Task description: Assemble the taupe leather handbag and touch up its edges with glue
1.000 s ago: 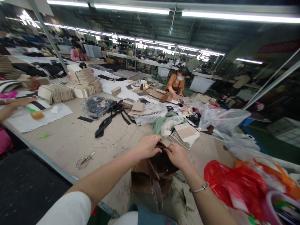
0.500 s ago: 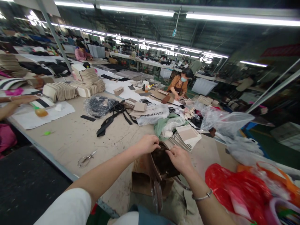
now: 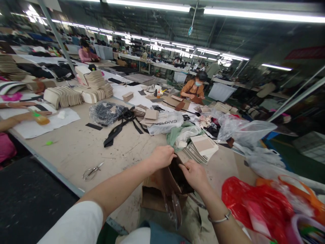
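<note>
My left hand (image 3: 162,156) and my right hand (image 3: 194,174) both grip the top edge of a dark brown leather piece (image 3: 179,178), held upright over the near table edge. The fingers of each hand are curled and pinched on it. A clear plastic wrap (image 3: 175,206) hangs below the piece. Under it lies a stack of brown cardboard-like pieces (image 3: 152,198). A silver bangle sits on my right wrist.
Scissors (image 3: 91,171) lie on the beige table (image 3: 76,149) to the left. Black straps (image 3: 116,130), plastic bags (image 3: 165,122), a stack of tan cards (image 3: 203,145) and a red bag (image 3: 254,203) surround me. A co-worker's hand (image 3: 20,117) rests at far left; another person (image 3: 194,88) works across.
My hands stay on the dark piece; it has turned slightly so its tan inner side shows more. The view has shifted a little.
</note>
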### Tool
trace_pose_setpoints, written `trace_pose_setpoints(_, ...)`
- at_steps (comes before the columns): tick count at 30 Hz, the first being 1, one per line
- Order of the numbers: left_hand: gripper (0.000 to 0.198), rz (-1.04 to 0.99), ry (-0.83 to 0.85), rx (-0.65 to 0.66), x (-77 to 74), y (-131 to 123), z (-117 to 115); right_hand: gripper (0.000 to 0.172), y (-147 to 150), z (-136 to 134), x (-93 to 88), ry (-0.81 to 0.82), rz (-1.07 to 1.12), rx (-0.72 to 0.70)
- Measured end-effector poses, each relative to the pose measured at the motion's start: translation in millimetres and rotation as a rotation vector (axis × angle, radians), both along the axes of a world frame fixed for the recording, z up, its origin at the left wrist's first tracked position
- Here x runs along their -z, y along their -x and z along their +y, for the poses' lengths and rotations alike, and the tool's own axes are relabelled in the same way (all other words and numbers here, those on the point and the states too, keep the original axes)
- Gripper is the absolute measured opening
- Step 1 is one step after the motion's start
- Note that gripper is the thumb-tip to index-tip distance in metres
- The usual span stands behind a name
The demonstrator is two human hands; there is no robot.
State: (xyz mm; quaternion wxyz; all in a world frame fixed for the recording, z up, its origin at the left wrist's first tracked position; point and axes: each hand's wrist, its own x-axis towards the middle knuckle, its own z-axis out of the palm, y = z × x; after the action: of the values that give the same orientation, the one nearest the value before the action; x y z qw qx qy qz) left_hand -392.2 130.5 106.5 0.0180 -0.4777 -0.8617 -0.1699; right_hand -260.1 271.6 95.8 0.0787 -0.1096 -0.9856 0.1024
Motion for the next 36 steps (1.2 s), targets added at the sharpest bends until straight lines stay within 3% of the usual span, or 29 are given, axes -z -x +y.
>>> trace_pose_setpoints(10,0.028,-0.038,0.029,-0.059,-1.8,-6.3,4.0,0.039,-3.1,0.3,-0.5,0.006,0.002,0.008)
trace_pose_setpoints(15,0.027,-0.034,0.027,-0.073,-2.3,-7.1,3.7,0.037,0.2,1.0,-9.1,0.111,-0.023,-0.001)
trace_pose_setpoints(18,0.025,-0.046,-0.005,-0.069,-1.0,-7.6,3.3,0.035,7.2,0.5,-16.1,0.075,-0.050,-0.027)
trace_pose_setpoints(26,0.015,-0.257,-0.379,0.095,14.7,-1.5,-14.4,0.029,16.9,-6.3,-16.8,-0.155,-0.037,-0.021)
trace_pose_setpoints(29,0.039,-0.394,-0.509,0.086,15.7,-0.8,-22.1,0.030,16.1,-3.8,-12.3,-0.177,-0.026,0.004)
trace_pose_setpoints(32,0.070,-0.480,-0.450,0.013,11.7,-3.1,-26.1,0.031,16.8,-1.3,-11.2,-0.181,-0.037,0.027)
trace_pose_setpoints(36,0.064,-0.520,-0.246,0.038,2.2,-1.3,-28.4,0.031,18.2,-3.4,-13.9,-0.168,-0.029,-0.004)
